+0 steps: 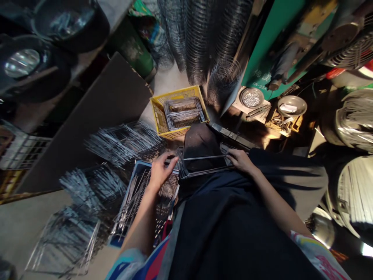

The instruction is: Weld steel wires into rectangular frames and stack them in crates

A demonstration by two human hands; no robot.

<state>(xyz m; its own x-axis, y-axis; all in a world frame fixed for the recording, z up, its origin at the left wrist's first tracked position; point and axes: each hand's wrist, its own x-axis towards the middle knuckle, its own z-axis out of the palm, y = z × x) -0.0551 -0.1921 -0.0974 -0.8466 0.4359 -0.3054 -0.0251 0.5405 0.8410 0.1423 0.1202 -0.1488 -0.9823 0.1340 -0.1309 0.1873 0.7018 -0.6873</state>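
Across my lap lies a small bundle of rectangular wire frames (204,171). My left hand (163,169) has its thumb and fingers closed at the bundle's left end. At the other end, my right hand (240,159) pinches the right side of the wires. Just beyond my knee stands a yellow crate (179,93) with similar wire frames (185,112) stacked inside. Beneath my left arm is a blue crate (118,235) holding loose wire pieces (136,190).
Several piles of wire frames (125,142) lie on the floor at left, near a dark board (96,112). Tall stacks of wire rings (199,46) stand ahead. At right are a green machine (259,58), a metal bowl of small parts (252,97) and tubs of wire rods (357,190).
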